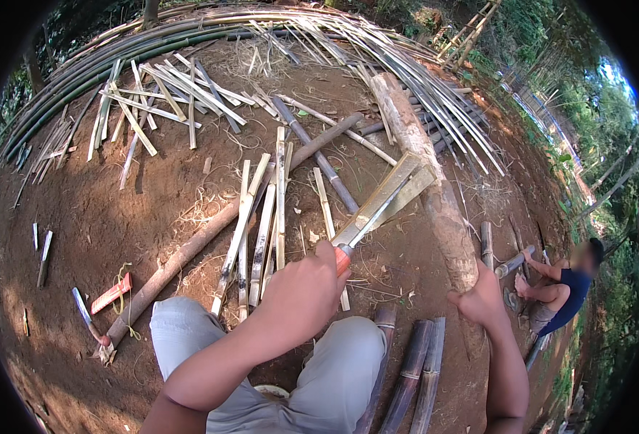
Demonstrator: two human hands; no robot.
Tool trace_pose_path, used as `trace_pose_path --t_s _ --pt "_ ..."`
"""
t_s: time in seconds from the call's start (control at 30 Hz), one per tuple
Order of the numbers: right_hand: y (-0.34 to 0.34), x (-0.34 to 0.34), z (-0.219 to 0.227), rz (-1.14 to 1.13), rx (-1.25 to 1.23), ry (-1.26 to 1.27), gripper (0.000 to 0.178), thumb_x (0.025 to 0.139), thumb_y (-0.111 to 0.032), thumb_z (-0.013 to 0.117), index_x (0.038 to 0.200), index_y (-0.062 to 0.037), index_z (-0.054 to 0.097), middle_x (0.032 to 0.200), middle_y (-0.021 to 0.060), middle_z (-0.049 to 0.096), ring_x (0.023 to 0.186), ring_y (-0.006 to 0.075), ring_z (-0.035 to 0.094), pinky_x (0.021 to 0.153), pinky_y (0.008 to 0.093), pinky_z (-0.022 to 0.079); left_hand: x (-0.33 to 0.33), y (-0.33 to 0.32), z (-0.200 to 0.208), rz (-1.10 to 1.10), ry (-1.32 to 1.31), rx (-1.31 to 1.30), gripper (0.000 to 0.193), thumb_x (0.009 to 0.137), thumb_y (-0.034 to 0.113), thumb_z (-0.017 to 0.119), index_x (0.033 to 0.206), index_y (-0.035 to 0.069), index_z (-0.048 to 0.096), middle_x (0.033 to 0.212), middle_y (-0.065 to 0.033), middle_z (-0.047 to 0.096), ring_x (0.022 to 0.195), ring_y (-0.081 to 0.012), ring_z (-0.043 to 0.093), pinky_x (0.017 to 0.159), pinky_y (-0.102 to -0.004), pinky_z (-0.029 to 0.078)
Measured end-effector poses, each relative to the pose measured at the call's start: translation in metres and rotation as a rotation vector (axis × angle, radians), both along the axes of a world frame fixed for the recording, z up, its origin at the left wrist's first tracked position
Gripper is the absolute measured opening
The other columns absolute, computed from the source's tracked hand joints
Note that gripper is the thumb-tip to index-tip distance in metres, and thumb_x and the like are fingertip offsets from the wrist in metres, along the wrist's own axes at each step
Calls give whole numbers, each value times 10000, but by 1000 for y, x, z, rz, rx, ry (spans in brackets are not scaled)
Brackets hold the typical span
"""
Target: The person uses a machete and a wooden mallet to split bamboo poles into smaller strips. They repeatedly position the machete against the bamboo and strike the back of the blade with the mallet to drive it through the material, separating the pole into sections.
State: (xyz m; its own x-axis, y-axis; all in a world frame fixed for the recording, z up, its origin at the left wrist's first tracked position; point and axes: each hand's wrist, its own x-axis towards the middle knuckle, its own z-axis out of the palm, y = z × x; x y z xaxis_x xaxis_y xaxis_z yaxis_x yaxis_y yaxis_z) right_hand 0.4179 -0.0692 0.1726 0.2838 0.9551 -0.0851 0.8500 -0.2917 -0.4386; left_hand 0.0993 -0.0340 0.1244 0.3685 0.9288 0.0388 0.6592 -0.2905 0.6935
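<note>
My left hand (301, 289) is closed around the orange-red handle of a knife (343, 259). The knife's long blade slants up to the right, set into a bamboo strip (395, 189) that is parted along its length. The strip's far end lies over a pale log (403, 119). My right hand (479, 296) is wrapped round the lower end of what looks like a thick wooden club (451, 231). The club overlaps the log behind it, so where one ends and the other begins is hard to make out.
Several split bamboo strips (261, 224) lean on a thin pole (189, 249) ahead of my knees. Dark bamboo pieces (410, 376) lie right of my leg. At the left are a red sheath (112, 293) and another blade (86, 312). A co-worker (573, 296) sits at the right, touching bamboo.
</note>
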Motion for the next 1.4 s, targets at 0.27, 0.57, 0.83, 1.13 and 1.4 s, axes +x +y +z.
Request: trace_pose_path --t_s 0.27,0.57,0.83,1.13,1.4 --pt "-15 7 -18 -17 250 99 508 668 -77 774 1145 36 641 936 103 710 844 161 665 790 332 532 5 -9 -32 42 -66 10 358 983 271 639 1055 -27 455 726 -271 666 680 -476 674 617 -567 533" --pt "-4 2 34 84 1161 433 386 932 34 647 1288 73 502 1011 120 644 918 189 646 863 319 509 -8 -14 -33 38 -46 -72 382 973 253 652 1106 -45 455 750 -282 666 722 -489 673 648 -560 533" --pt "-30 1 -112 -88 -61 103 471 670 -144 797 1088 37 680 923 190 743 853 245 727 788 375 554 -2 23 -72 -38 5 -96 368 978 275 636 1079 -39 474 780 -274 679 749 -478 684 682 -558 539" --pt "-27 13 -91 -170 204 295 402 697 -86 782 1062 40 667 859 104 717 777 169 678 726 326 533 22 32 -123 51 -13 -117 355 979 288 622 1024 -35 482 790 -285 684 752 -477 686 695 -556 544" --pt "-21 17 -107 -126 718 252 529 725 -50 777 1204 52 575 961 93 690 851 213 675 810 340 541 18 28 -123 80 12 -136 363 978 289 633 1025 -40 486 794 -294 680 766 -480 685 715 -546 552"
